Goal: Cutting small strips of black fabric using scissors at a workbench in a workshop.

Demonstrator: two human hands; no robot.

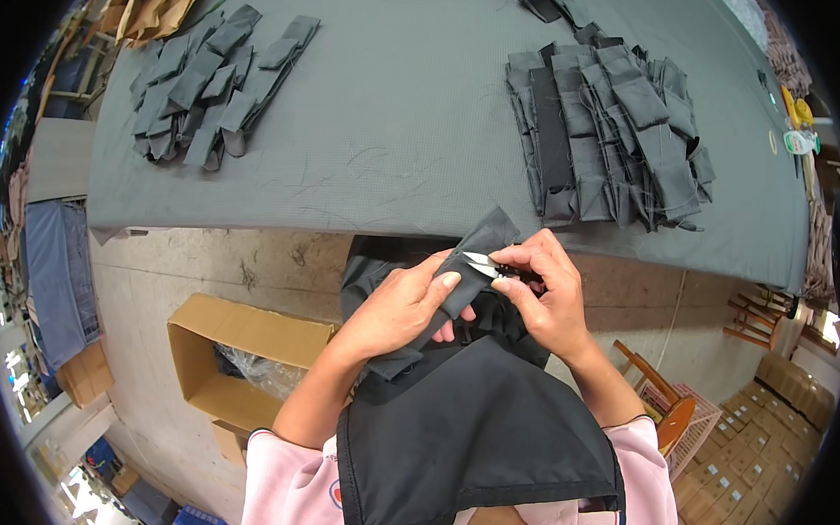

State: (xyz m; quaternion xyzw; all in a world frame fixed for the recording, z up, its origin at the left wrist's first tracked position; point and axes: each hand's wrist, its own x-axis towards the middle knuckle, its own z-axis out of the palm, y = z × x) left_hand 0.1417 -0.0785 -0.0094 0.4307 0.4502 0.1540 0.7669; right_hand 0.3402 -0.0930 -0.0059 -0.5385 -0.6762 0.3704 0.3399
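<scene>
My left hand (403, 305) grips a dark grey fabric strip (484, 242) over my lap, its thumb on top and fingertips showing beneath. The strip runs slantwise, its upper end close to the table edge. In my right hand (546, 281) is a pair of small thread snips (480, 263). Their pointed metal blades lie against the strip, slightly parted, just beside my left thumb. My right fingers cover most of the snips' dark handle. More dark cloth (383, 273) hangs under my hands, and a black apron (472, 427) covers my front.
Ahead stands a table with a grey cloth cover (387, 106), loose threads scattered on it. Grey strips form a pile (201, 85) at left and a larger stack (610, 131) at right. An open cardboard box (247, 329) sits on the floor at left; a wooden stool (670, 411) is at right.
</scene>
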